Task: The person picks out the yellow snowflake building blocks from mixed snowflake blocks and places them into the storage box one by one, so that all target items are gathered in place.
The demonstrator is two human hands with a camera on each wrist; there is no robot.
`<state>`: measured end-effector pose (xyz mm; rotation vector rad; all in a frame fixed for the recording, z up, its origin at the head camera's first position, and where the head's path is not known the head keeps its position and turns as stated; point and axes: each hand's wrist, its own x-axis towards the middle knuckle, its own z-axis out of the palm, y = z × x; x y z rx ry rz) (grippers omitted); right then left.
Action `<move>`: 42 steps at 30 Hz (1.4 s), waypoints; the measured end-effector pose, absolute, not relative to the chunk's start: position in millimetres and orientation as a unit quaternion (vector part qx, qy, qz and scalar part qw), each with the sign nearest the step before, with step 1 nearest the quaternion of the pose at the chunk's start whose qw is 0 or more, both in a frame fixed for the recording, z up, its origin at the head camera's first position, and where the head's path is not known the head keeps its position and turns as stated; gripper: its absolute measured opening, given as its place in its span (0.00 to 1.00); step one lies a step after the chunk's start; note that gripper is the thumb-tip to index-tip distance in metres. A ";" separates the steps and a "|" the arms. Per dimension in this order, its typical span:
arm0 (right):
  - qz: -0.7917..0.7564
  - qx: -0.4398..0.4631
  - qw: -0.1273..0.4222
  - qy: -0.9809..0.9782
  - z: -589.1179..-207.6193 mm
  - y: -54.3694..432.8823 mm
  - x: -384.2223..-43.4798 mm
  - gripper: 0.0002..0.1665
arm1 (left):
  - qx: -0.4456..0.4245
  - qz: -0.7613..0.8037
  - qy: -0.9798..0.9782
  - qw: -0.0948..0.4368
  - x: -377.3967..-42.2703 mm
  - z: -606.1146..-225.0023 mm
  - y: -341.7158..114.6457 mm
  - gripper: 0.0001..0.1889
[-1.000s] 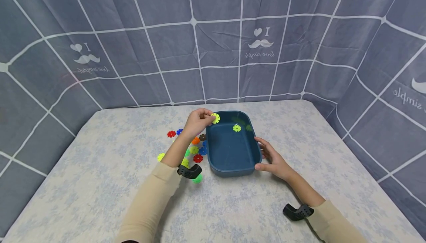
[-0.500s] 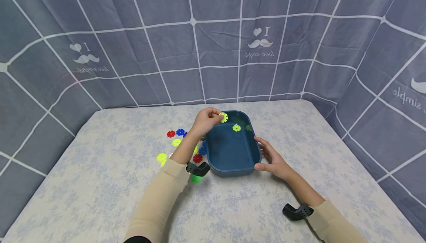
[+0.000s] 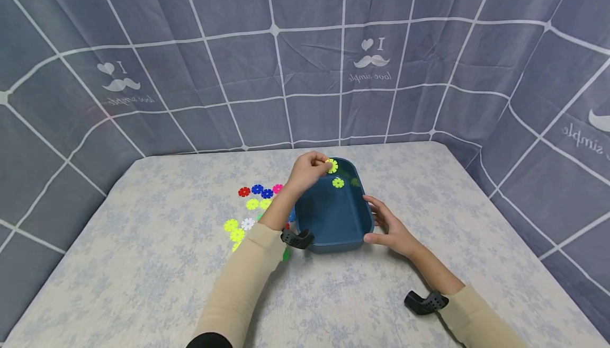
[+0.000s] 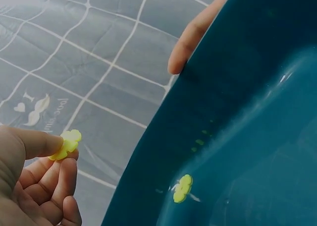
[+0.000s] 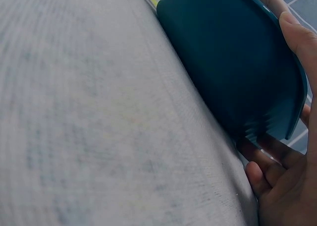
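My left hand (image 3: 308, 171) is over the far left part of a dark blue plastic box (image 3: 333, 244). Between thumb and fingers it pinches a yellow snowflake building disc (image 3: 332, 166), notched round its edge, also plain in the left wrist view. A second yellow snowflake disc (image 3: 338, 183) lies inside the box near its far end. My right hand (image 3: 393, 231) touches the outside of the box's right wall with spread fingers. In the right wrist view the thumb (image 5: 294, 32) reaches the rim while the other fingers (image 5: 275, 159) lie against the wall lower down.
Left of the box, several loose snowflake discs lie on the pale floral tabletop (image 3: 143, 252), among them a red disc (image 3: 244, 192), a white disc (image 3: 248, 224) and a pink disc (image 3: 278, 189). My left forearm covers part of this group. A grey checked curtain (image 3: 310, 62) hangs behind.
My left hand has moved right, carrying the pinched yellow disc from the box's left rim to over its inside. The right hand and the box have stayed in place.
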<state>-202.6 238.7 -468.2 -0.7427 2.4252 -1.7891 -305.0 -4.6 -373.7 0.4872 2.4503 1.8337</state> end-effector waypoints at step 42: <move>-0.589 -0.263 0.023 0.764 -470.1 239.9 -204.6 0.51 | 0.142 0.369 0.915 0.080 -320.2 -418.1 29.4 0.08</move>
